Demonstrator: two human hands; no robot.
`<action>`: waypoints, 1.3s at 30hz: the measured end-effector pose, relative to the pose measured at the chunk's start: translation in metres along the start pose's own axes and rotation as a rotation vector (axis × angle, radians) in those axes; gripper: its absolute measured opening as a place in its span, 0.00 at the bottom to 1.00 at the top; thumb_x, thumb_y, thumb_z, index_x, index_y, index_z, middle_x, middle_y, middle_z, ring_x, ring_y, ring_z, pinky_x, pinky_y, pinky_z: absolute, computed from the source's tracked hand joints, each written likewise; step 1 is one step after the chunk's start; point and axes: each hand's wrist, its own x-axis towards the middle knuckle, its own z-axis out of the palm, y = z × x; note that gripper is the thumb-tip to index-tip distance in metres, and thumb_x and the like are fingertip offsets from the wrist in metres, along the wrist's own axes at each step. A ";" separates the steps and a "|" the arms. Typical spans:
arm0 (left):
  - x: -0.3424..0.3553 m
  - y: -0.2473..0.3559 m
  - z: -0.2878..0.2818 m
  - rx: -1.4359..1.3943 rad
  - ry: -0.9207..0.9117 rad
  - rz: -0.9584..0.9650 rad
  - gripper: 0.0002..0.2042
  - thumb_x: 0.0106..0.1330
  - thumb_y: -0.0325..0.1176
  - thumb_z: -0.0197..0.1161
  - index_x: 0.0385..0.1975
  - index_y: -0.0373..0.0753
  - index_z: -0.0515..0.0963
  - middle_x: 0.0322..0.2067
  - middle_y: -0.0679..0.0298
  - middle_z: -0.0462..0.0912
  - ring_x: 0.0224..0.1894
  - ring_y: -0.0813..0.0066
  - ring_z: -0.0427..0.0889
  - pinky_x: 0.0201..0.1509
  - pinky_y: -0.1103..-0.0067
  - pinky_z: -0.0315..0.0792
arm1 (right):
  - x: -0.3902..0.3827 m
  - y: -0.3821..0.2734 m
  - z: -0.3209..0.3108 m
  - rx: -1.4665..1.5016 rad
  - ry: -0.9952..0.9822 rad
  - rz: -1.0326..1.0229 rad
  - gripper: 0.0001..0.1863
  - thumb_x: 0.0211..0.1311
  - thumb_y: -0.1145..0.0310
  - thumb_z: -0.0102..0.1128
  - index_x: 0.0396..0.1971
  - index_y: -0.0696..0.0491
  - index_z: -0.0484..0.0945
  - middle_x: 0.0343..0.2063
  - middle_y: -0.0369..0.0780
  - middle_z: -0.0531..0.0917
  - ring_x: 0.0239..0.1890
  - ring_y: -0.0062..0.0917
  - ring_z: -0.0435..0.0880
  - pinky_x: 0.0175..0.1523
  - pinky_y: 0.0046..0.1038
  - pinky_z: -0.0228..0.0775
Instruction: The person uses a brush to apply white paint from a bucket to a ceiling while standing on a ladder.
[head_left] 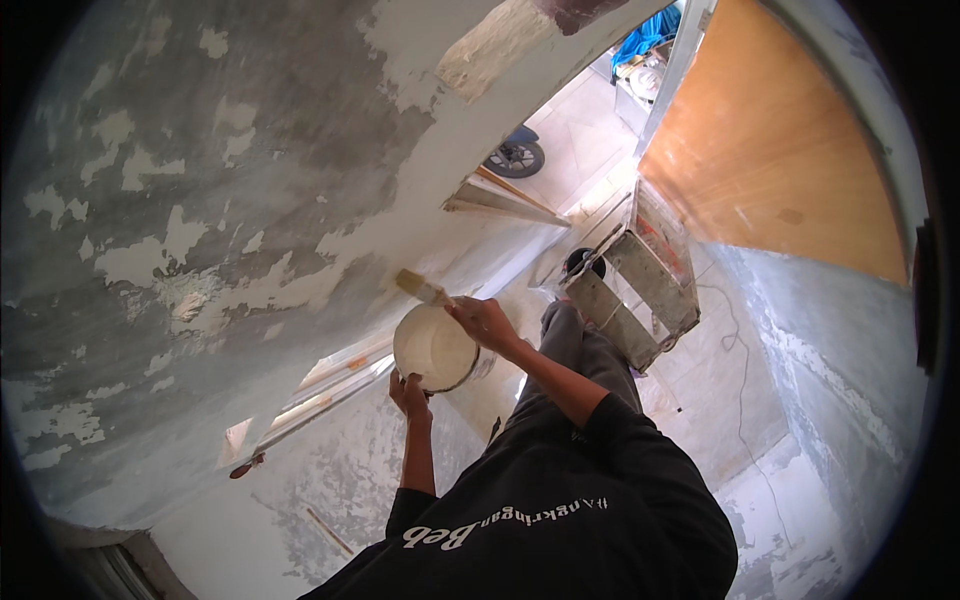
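Observation:
In my left hand (pixel 410 395) is a round container (pixel 425 345) of pale cream liquid, gripped at its lower left rim. My right hand (pixel 478 320) is closed on the handle of a wide flat paintbrush (pixel 420 286), held over the container's upper edge with its pale bristles pointing up and left. Alongside stands a wall (pixel 180 230) of patchy grey plaster with flaking pale areas; whether the bristles touch it I cannot tell.
A worn metal-and-board scaffold or stand (pixel 655 315) is by my legs, with a dark round object (pixel 585 262). A wooden door (pixel 770 140) stands open at upper right, a wheel (pixel 515 158) beyond the doorway. A thin cord (pixel 740 400) snakes across the floor (pixel 720 380).

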 end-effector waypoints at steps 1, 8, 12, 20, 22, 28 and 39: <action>-0.001 0.001 0.003 -0.003 -0.003 0.003 0.19 0.49 0.25 0.54 0.44 0.36 0.73 0.22 0.62 0.77 0.11 0.79 0.68 0.10 0.82 0.58 | 0.002 0.008 -0.002 0.002 0.052 0.030 0.16 0.64 0.59 0.53 0.37 0.58 0.79 0.20 0.52 0.79 0.23 0.45 0.80 0.28 0.37 0.69; -0.009 0.007 0.015 -0.018 -0.050 -0.023 0.18 0.50 0.24 0.53 0.44 0.37 0.73 0.23 0.63 0.77 0.12 0.80 0.68 0.11 0.82 0.59 | 0.024 0.074 -0.037 -0.200 0.162 0.141 0.18 0.63 0.55 0.53 0.34 0.57 0.82 0.23 0.53 0.80 0.28 0.47 0.80 0.32 0.40 0.71; -0.009 -0.001 0.021 -0.026 -0.059 -0.009 0.18 0.52 0.23 0.53 0.45 0.37 0.73 0.25 0.64 0.78 0.16 0.81 0.70 0.14 0.83 0.61 | 0.009 0.077 -0.057 -0.153 0.077 0.160 0.19 0.61 0.55 0.56 0.35 0.57 0.82 0.21 0.51 0.81 0.23 0.40 0.82 0.30 0.35 0.71; -0.010 0.004 0.050 0.050 -0.317 0.029 0.24 0.51 0.21 0.55 0.52 0.38 0.71 0.30 0.64 0.79 0.23 0.80 0.75 0.20 0.83 0.66 | -0.036 0.010 -0.125 -0.251 -0.177 0.198 0.19 0.59 0.53 0.59 0.31 0.56 0.83 0.15 0.48 0.77 0.15 0.30 0.76 0.26 0.31 0.68; -0.012 0.010 0.066 0.100 -0.358 0.084 0.24 0.51 0.21 0.55 0.53 0.37 0.70 0.31 0.63 0.80 0.25 0.79 0.76 0.23 0.83 0.69 | -0.053 -0.003 -0.149 -0.275 -0.188 0.142 0.18 0.58 0.53 0.59 0.30 0.55 0.83 0.14 0.48 0.77 0.15 0.33 0.76 0.26 0.31 0.68; -0.040 0.041 0.122 0.164 -0.604 0.377 0.25 0.50 0.21 0.58 0.52 0.35 0.71 0.25 0.63 0.80 0.22 0.80 0.75 0.25 0.80 0.69 | -0.095 -0.079 -0.211 -0.546 -0.176 0.207 0.19 0.55 0.53 0.60 0.27 0.56 0.83 0.18 0.50 0.78 0.21 0.42 0.79 0.30 0.36 0.71; -0.102 0.067 0.233 0.347 -1.091 0.608 0.23 0.50 0.21 0.55 0.50 0.33 0.72 0.23 0.58 0.81 0.23 0.81 0.76 0.28 0.81 0.69 | -0.174 -0.090 -0.239 -0.818 0.378 0.741 0.18 0.54 0.54 0.60 0.25 0.57 0.82 0.25 0.49 0.82 0.32 0.43 0.82 0.40 0.38 0.74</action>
